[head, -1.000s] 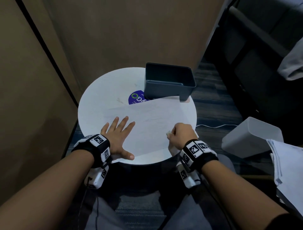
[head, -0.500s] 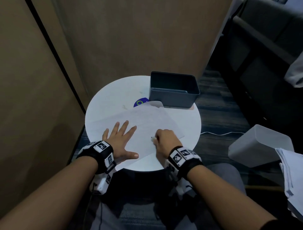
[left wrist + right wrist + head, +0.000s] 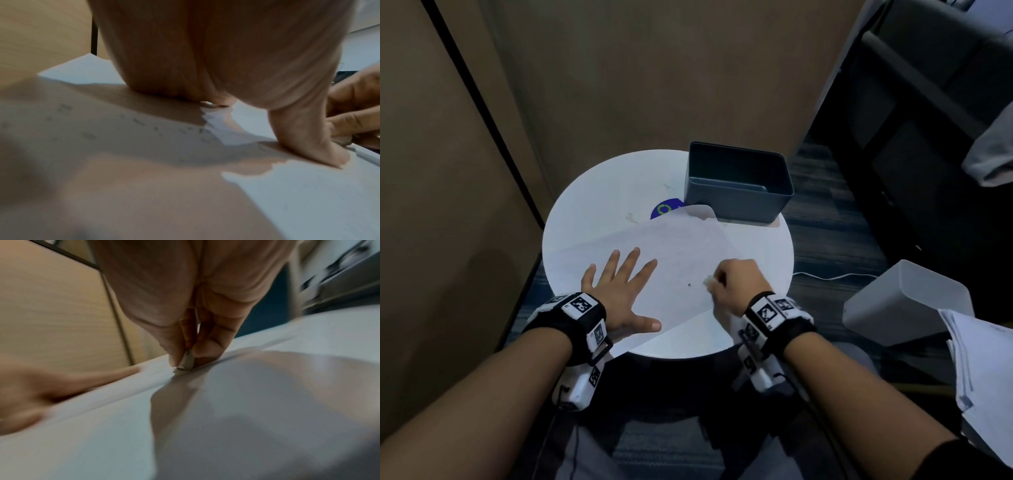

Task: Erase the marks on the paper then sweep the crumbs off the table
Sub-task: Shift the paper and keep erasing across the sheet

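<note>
A white sheet of paper [image 3: 674,260] lies on the round white table [image 3: 763,253], its far corner curled up against the grey bin. My left hand [image 3: 619,291] lies flat on the sheet's near left part, fingers spread. My right hand [image 3: 736,284] pinches a small white eraser [image 3: 708,281] between thumb and fingers, its tip down on the paper. The right wrist view shows the eraser [image 3: 186,361] touching the sheet [image 3: 102,426]. A small dark mark [image 3: 689,284] sits left of the eraser. Faint marks [image 3: 139,123] show on the paper near my left palm.
A dark grey open bin [image 3: 736,181] stands at the table's far right edge. A blue round sticker [image 3: 664,210] peeks out beside it. Wood panels close off the left and back. On the floor to the right are a white box [image 3: 904,305] and a paper stack [image 3: 983,370].
The paper has swung round and slid left under my left hand, exposing bare table on the right. My right hand with the eraser moved left and further onto the sheet.
</note>
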Motion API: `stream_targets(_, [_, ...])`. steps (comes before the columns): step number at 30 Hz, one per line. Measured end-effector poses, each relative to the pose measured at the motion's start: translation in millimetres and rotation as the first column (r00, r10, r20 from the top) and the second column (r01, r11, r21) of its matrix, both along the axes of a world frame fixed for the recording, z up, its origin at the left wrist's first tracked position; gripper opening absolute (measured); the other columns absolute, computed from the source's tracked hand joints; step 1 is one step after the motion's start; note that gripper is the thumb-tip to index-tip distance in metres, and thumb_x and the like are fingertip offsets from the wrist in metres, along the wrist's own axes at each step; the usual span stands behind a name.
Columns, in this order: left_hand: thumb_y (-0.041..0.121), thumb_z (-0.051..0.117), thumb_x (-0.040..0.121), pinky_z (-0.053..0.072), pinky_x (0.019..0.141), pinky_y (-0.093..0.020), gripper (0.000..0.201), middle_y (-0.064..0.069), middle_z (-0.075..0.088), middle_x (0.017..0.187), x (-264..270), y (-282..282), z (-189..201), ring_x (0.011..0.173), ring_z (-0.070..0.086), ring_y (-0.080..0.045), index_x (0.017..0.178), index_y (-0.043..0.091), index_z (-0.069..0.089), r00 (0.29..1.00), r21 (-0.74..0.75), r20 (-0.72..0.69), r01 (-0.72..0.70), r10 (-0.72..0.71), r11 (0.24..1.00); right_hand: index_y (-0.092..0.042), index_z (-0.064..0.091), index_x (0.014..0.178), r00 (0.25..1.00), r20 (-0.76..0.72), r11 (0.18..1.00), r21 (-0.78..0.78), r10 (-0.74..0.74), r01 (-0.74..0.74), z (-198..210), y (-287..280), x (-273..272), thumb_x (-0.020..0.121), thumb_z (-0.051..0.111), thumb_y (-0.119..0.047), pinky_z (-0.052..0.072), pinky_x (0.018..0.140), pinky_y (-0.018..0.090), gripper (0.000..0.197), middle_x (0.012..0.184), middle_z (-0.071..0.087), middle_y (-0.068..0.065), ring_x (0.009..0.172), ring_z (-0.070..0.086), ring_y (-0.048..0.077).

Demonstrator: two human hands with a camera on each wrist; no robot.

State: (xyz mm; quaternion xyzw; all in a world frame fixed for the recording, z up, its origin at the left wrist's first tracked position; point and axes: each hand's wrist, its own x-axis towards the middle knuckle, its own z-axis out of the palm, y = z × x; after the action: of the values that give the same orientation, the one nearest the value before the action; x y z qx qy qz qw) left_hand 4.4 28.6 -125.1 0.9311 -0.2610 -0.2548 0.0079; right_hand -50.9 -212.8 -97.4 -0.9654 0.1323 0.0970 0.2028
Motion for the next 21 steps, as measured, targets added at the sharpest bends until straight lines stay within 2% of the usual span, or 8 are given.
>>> stream_targets(3, [0.093, 0.044, 0.066, -0.012, 0.114, -0.058, 0.119, 0.011, -0.043, 0.152, -2.4, -1.0, -2.1, 0.145, -0.034, -0.022, 0.145, 0.047, -0.031, 1.000, 0.014, -0.012, 0.003, -0.003, 1.000, -0.016, 0.063, 0.085, 0.990, 0.021, 0.982, -0.122, -0.142, 0.143, 6.8, -50.7, 3.6, 0.091, 0.060, -0.035, 0.049, 0.068, 0.029, 0.021, 0.094, 0.066, 0.010, 0.080, 0.063, 0.025])
stream_targets(5, [0.095, 0.043, 0.064, -0.012, 0.114, -0.058, 0.119, 0.012, -0.043, 0.152, -2.3, -0.2, -2.8, 0.145, -0.034, -0.022, 0.145, 0.048, -0.032, 1.000, 0.011, -0.011, 0.000, 0.000, 1.000, -0.015, 0.064, 0.087, 0.988, 0.058, 0.986, -0.078, -0.146, 0.150, 6.0, -49.2, 4.6, 0.091, 0.061, -0.035, 0.049, 0.070, 0.029, 0.020, 0.096, 0.066, 0.010, 0.082, 0.063, 0.026])
stream_targets(8, [0.095, 0.043, 0.064, -0.012, 0.115, -0.058, 0.120, 0.012, -0.043, 0.153, -2.5, -0.3, -1.6, 0.145, -0.034, -0.022, 0.145, 0.048, -0.031, 1.000, 0.000, -0.006, 0.000, 0.000, 1.000, -0.017, 0.064, 0.085, 0.997, 0.069, 0.996, 0.083, 0.022, -0.027, -1.2, -4.5, -1.9, 0.088, 0.059, -0.036, 0.051, 0.071, 0.030, 0.020, 0.090, 0.068, 0.007, 0.082, 0.064, 0.026])
stream_targets(11, [0.095, 0.043, 0.064, -0.011, 0.115, -0.058, 0.119, 0.012, -0.042, 0.153, -2.0, -1.3, -1.3, 0.145, -0.033, -0.023, 0.145, 0.048, -0.030, 1.000, 0.000, 0.001, 0.000, 0.000, 1.000, -0.017, 0.063, 0.083, 0.990, 0.064, 0.988, 0.083, 0.126, -0.131, -7.3, 15.3, -14.3, 0.089, 0.058, -0.038, 0.052, 0.068, 0.033, 0.023, 0.084, 0.067, 0.004, 0.078, 0.063, 0.025])
stream_targets(15, [0.095, 0.043, 0.064, -0.011, 0.115, -0.059, 0.119, 0.012, -0.043, 0.153, -1.2, -1.5, -2.6, 0.145, -0.034, -0.023, 0.144, 0.048, -0.031, 1.000, 0.017, -0.005, -0.001, 0.001, 1.000, -0.020, 0.062, 0.082, 0.991, 0.050, 0.992, -0.007, -0.124, 0.125, -3.9, -42.2, -1.1, 0.090, 0.060, -0.037, 0.053, 0.070, 0.032, 0.019, 0.090, 0.066, 0.007, 0.076, 0.063, 0.025])
stream_targets(17, [0.095, 0.043, 0.063, -0.011, 0.115, -0.059, 0.120, 0.012, -0.043, 0.152, -2.3, -0.6, -3.0, 0.145, -0.034, -0.023, 0.144, 0.048, -0.032, 1.000, 0.023, -0.017, -0.001, 0.002, 1.000, -0.016, 0.064, 0.088, 0.984, 0.036, 0.982, -0.075, -0.173, 0.175, 1.4, -57.5, 5.4, 0.092, 0.060, -0.035, 0.056, 0.075, 0.036, 0.020, 0.096, 0.066, 0.009, 0.081, 0.064, 0.026])
stream_targets(19, [0.096, 0.042, 0.062, -0.011, 0.115, -0.059, 0.120, 0.013, -0.045, 0.151, -1.3, 0.2, -2.5, 0.145, -0.034, -0.022, 0.143, 0.049, -0.033, 1.000, 0.019, -0.017, -0.004, 0.005, 1.000, -0.012, 0.065, 0.095, 0.988, 0.072, 0.989, -0.053, -0.134, 0.138, 6.0, -45.5, 8.4, 0.092, 0.059, -0.033, 0.056, 0.077, 0.037, 0.022, 0.098, 0.065, 0.010, 0.085, 0.064, 0.029])
stream_targets(21, [0.097, 0.042, 0.061, -0.011, 0.115, -0.059, 0.121, 0.014, -0.045, 0.150, -1.5, 0.4, -2.9, 0.145, -0.034, -0.022, 0.143, 0.049, -0.032, 1.000, 0.008, -0.009, -0.006, 0.006, 1.000, -0.016, 0.064, 0.089, 0.997, 0.078, 0.998, 0.062, -0.017, 0.012, 4.1, -17.1, 2.5, 0.090, 0.060, -0.035, 0.055, 0.073, 0.035, 0.019, 0.092, 0.066, 0.006, 0.082, 0.064, 0.027])
